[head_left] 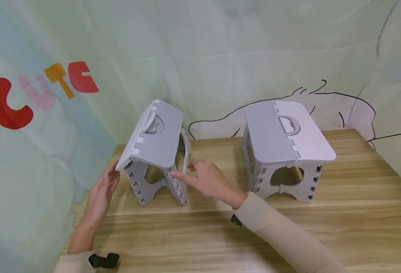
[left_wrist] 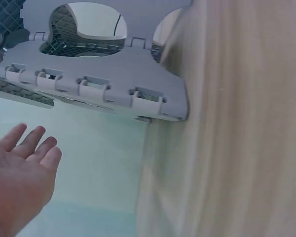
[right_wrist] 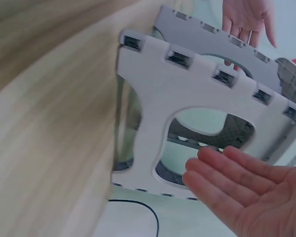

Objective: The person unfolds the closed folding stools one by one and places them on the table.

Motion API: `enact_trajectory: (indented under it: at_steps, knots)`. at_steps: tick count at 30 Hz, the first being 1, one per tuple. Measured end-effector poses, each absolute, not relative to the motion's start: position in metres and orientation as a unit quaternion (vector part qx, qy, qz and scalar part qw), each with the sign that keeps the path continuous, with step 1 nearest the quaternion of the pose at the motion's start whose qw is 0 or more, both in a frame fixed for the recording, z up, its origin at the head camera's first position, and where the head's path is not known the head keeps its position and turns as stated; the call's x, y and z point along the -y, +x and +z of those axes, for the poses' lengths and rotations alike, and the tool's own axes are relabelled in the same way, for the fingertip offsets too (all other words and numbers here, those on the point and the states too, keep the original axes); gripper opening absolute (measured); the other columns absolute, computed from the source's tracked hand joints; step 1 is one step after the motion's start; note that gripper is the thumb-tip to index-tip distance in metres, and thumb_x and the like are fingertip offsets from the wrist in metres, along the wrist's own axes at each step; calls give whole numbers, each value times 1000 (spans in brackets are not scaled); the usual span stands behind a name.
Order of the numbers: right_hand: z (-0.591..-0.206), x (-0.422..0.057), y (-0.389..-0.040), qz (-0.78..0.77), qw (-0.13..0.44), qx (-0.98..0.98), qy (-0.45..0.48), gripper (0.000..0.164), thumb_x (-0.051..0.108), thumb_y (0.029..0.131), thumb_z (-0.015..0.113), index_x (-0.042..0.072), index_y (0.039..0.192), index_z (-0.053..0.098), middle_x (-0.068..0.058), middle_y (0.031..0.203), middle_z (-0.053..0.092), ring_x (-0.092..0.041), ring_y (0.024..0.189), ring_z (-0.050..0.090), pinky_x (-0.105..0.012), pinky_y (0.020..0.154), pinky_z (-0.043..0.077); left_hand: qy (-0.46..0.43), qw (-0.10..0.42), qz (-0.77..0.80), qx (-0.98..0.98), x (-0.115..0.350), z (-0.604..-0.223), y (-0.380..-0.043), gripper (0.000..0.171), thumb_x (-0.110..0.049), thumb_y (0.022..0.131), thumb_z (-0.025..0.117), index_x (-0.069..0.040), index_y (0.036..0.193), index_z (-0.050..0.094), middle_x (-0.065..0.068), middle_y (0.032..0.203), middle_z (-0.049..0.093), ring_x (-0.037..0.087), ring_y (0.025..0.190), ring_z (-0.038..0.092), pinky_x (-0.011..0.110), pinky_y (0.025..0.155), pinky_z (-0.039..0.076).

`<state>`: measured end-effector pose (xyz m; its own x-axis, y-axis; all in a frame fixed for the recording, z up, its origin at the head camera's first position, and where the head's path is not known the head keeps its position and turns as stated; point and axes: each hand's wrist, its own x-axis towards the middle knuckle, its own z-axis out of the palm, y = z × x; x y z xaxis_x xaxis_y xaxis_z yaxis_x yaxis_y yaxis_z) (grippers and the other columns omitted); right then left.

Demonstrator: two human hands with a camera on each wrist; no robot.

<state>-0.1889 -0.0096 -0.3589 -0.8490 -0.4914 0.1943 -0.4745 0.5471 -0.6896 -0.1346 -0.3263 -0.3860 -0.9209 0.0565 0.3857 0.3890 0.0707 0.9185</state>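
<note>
A grey-and-white folding step stool [head_left: 161, 140] stands at the left of the table, its top tented along the middle hinge and its side panels leaning inward. My left hand [head_left: 99, 195] is at its left side, fingertips right at the lower edge of the white top half; in the left wrist view the fingers of this hand [left_wrist: 27, 168] are extended. Beside the right side panel [right_wrist: 150, 84] is my right hand [head_left: 210, 180], fingers extended, index finger pointing across the panel's front edge. In the right wrist view the fingers of this hand [right_wrist: 237, 182] overlap the panel's cutout.
A second folding stool [head_left: 285, 132] stands to the right with its top flat and its handle in the middle. Both stools are on a wood-grain table [head_left: 173, 242]. A printed cloth backdrop [head_left: 200, 64] hangs behind and along the left side.
</note>
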Motion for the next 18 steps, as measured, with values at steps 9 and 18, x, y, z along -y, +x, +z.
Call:
enact_trajectory:
  at_steps: [9, 18]
  knots:
    - [-336, 11, -193, -389, -77, -890, -224, 85, 74, 91, 47, 0, 132, 61, -13, 85, 66, -14, 67, 56, -34, 64, 54, -157, 124, -650, 733, 325, -361, -140, 56, -28, 112, 25, 11, 152, 22, 8, 156, 36, 16, 146, 27, 20, 117, 23]
    - [-314, 21, -201, -406, -96, -872, -256, 90, 67, 93, 52, 4, 155, 33, -14, 160, 30, -26, 147, 28, -45, 116, 31, -192, 130, -607, 760, 321, -331, -148, 53, -25, 112, 25, 7, 155, 22, 21, 162, 21, 22, 150, 17, 21, 119, 17]
